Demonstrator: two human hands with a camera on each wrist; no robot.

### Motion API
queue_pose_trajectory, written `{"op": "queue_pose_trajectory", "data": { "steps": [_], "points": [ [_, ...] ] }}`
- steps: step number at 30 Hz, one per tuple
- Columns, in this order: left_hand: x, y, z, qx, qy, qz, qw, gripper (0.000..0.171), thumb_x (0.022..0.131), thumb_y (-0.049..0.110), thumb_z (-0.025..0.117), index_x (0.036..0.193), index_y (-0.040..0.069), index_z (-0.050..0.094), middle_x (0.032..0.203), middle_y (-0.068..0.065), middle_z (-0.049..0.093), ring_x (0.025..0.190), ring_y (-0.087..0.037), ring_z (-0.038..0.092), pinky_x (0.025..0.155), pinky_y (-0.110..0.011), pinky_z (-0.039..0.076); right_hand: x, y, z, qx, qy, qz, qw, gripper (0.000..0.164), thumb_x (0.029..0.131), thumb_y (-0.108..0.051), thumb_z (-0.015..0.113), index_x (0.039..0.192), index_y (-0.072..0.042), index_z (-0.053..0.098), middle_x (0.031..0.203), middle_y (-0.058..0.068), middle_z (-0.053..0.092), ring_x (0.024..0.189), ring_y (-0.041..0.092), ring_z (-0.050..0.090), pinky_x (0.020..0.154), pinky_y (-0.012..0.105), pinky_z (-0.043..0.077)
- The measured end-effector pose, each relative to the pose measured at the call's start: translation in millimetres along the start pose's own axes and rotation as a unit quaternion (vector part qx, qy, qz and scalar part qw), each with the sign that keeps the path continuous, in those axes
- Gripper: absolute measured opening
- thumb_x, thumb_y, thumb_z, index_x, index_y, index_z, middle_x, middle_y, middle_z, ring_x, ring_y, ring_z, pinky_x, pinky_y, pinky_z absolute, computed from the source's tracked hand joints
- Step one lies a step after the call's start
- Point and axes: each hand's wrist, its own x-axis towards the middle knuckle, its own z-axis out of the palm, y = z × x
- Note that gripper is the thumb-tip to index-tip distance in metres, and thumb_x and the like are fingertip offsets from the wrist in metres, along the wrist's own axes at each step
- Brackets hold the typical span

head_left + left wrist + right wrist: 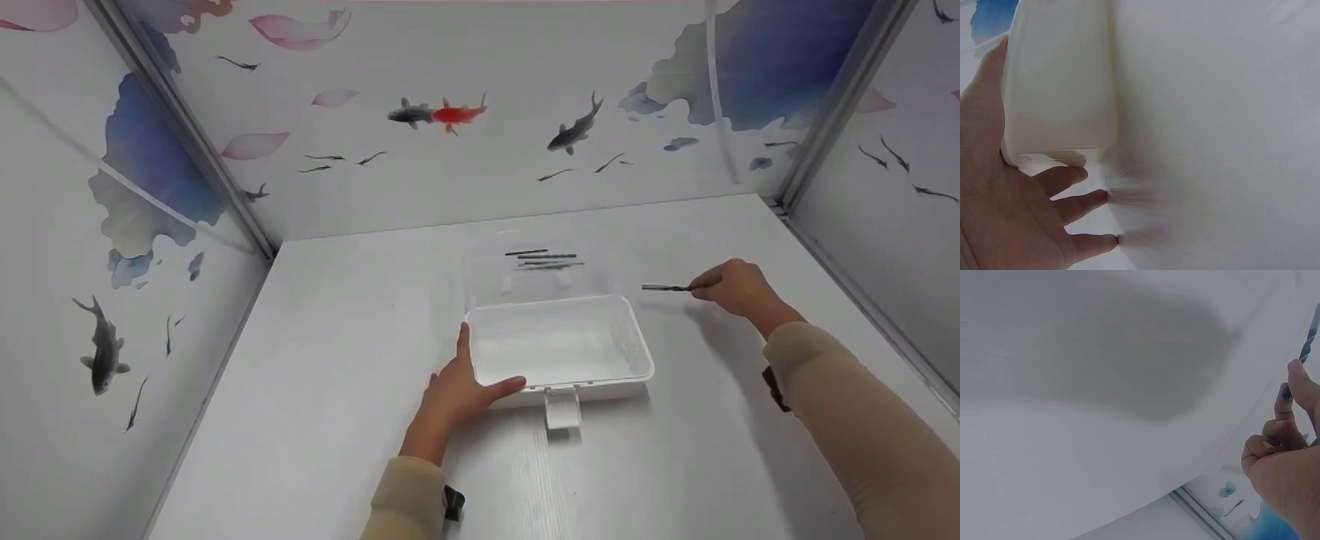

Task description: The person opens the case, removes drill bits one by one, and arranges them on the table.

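Note:
A white plastic box (559,341) with an open top stands on the white table. My left hand (457,390) rests around its front left corner, the thumb on the front rim and a finger along the left side. In the left wrist view the other fingers of the left hand (1022,208) spread out straight toward the table. To the right of the box, my right hand (739,289) pinches a dark twist drill bit (664,288) by one end, above the table. Several more drill bits (547,256) lie on the box's clear lid (487,281), folded back behind it.
White panels painted with fish and petals enclose the table at the back (495,172), left (45,262) and right. Metal posts stand at the corners. A white latch (562,411) hangs from the box's front edge.

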Motion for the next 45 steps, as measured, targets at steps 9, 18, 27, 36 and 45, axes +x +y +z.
{"op": "queue_pose_trajectory", "data": {
  "steps": [9, 18, 27, 36, 45],
  "points": [
    [-0.4, 1.1, 0.5, -0.009, 0.002, -0.003, 1.0, 0.142, 0.073, 0.084, 0.078, 0.173, 0.02, 0.0, 0.165, -0.02, 0.048, 0.153, -0.038, 0.049, 0.131, -0.065, 0.025, 5.0, 6.8, 9.1, 0.014, -0.016, 0.017, 1.0, 0.034, 0.105, -0.023, 0.066, 0.131, -0.001, 0.075, 0.143, 0.033, 0.062, 0.13, 0.05, 0.058, 0.102, 0.06, 0.052],
    [-0.1, 2.0, 0.1, -0.001, 0.0, 0.0, 1.0, 0.141, 0.075, 0.081, 0.078, 0.173, 0.017, 0.0, 0.162, -0.022, 0.051, 0.152, -0.036, 0.05, 0.13, -0.068, 0.023, 3.8, 10.0, 9.3, 0.022, -0.028, 0.017, 0.999, 0.033, 0.106, -0.023, 0.065, 0.131, -0.002, 0.075, 0.145, 0.034, 0.061, 0.135, 0.052, 0.055, 0.106, 0.06, 0.051],
    [-0.3, -0.7, -0.2, -0.001, -0.001, -0.002, 1.0, 0.141, 0.075, 0.082, 0.077, 0.173, 0.018, -0.001, 0.162, -0.022, 0.05, 0.152, -0.037, 0.05, 0.13, -0.067, 0.023, 4.4, 10.6, 15.1, 0.013, -0.028, 0.018, 0.999, 0.033, 0.106, -0.02, 0.064, 0.129, 0.001, 0.074, 0.141, 0.033, 0.063, 0.128, 0.048, 0.057, 0.104, 0.059, 0.05],
    [0.7, -0.6, -0.4, -0.001, -0.002, 0.0, 1.0, 0.142, 0.074, 0.084, 0.077, 0.173, 0.018, -0.001, 0.164, -0.021, 0.048, 0.153, -0.036, 0.049, 0.13, -0.068, 0.022, 6.0, 13.8, 23.9, -0.035, -0.015, 0.015, 0.999, 0.031, 0.105, -0.012, 0.06, 0.128, 0.002, 0.074, 0.14, 0.036, 0.062, 0.134, 0.056, 0.053, 0.113, 0.07, 0.043],
    [-0.1, -1.0, 0.0, -0.009, -0.002, -0.001, 1.0, 0.141, 0.074, 0.083, 0.078, 0.173, 0.021, -0.002, 0.163, -0.02, 0.05, 0.152, -0.037, 0.049, 0.13, -0.067, 0.023, 6.6, 17.6, 34.6, -0.097, 0.028, -0.009, 0.995, 0.027, 0.102, -0.012, 0.064, 0.123, -0.001, 0.078, 0.133, 0.036, 0.064, 0.129, 0.058, 0.056, 0.102, 0.068, 0.052]
  ]
}}
